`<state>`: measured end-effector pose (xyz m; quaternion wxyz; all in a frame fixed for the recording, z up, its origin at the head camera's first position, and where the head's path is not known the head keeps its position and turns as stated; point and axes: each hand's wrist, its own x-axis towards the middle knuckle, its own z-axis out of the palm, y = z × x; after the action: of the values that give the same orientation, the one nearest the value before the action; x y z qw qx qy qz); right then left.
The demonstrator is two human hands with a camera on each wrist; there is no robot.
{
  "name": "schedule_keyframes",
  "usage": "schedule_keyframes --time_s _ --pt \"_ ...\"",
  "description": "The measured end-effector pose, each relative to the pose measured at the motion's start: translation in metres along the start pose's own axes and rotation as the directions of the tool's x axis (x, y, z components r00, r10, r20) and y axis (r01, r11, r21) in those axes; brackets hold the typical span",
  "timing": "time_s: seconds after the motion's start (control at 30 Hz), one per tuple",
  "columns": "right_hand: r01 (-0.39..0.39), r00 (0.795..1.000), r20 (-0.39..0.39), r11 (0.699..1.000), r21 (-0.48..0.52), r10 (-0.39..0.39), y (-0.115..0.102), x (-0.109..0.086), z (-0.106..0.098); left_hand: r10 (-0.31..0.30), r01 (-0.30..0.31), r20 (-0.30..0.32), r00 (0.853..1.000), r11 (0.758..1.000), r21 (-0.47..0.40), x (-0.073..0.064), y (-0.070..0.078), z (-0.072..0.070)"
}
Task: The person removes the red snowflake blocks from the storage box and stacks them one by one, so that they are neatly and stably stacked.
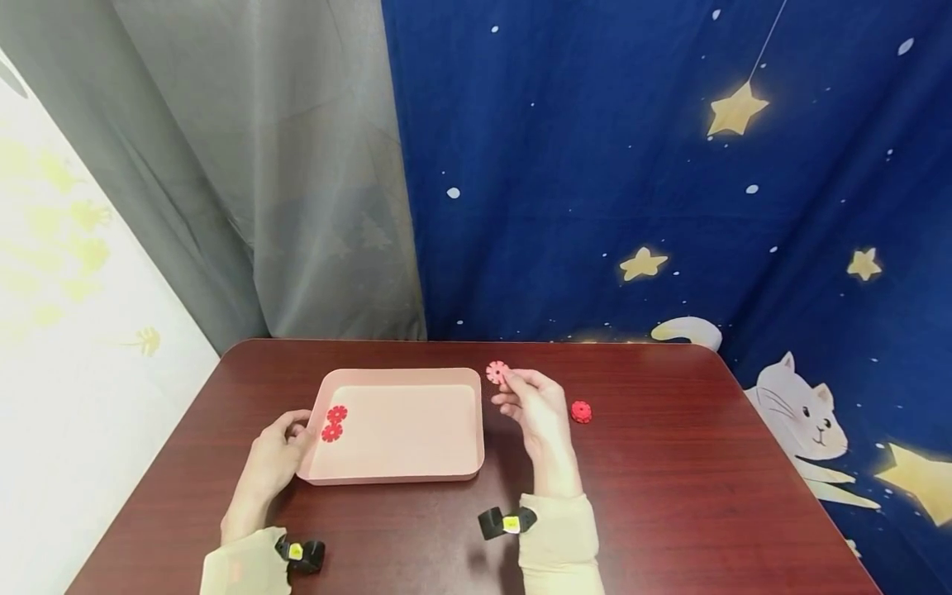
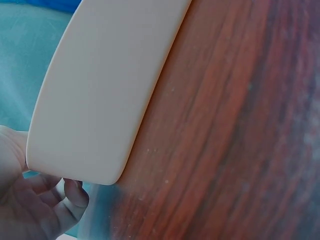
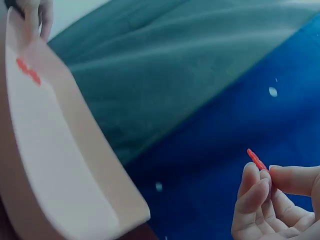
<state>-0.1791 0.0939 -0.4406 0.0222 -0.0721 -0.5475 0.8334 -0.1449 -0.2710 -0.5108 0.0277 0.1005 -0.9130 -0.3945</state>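
A shallow pink tray point(image 1: 405, 478) lies on the table, and my left hand point(image 1: 277, 456) holds it by its left end, fingers at the outer wall. From the left wrist view, the tray wall point(image 2: 102, 95) hides part of that hand. Two red notched plastic discs, an upper disc point(image 1: 337, 414) and a lower disc point(image 1: 331, 432), lie side by side near the tray's left wall. Past the tray's right end, my right hand point(image 1: 537, 406) pinches another notched disc point(image 1: 494, 372) between thumb and fingertips, raised above the table. It appears edge-on in the right wrist view.
Right of my right hand, a red notched disc piece point(image 1: 581, 411) rests on the brown table point(image 1: 669, 487). Behind the table's far edge hang a grey curtain point(image 1: 327, 207) and a blue star-patterned curtain point(image 1: 565, 182).
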Motion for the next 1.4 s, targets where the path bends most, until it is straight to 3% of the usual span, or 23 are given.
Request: schedule_keyframes --time_s 0.27,0.5,1.07,1.17,1.4 --pt "-0.034 0.994 -0.107 0.998 -0.054 0.028 0.007 0.003 -0.063 0.002 -0.002 0.010 1.000 1.000 -0.014 -0.001 0.001 0.004" --pt "-0.060 0.984 -0.169 0.997 -0.047 0.051 0.007 0.006 -0.096 -0.025 0.025 0.011 1.000 1.000 -0.004 -0.001 0.002 -0.001" --pt "-0.143 0.950 -0.296 0.980 -0.138 0.097 0.015 0.029 -0.155 -0.005 0.005 0.009 1.000 1.000 0.002 0.001 0.002 0.002" --pt "-0.171 0.946 -0.304 0.972 -0.160 0.117 0.019 0.032 -0.159 -0.017 0.017 0.011 1.000 1.000 -0.001 0.000 0.002 0.002" --pt "-0.194 0.956 -0.271 0.938 -0.289 0.114 0.021 0.037 -0.157 -0.009 0.009 0.002 1.000 1.000 0.011 -0.002 0.002 0.000"
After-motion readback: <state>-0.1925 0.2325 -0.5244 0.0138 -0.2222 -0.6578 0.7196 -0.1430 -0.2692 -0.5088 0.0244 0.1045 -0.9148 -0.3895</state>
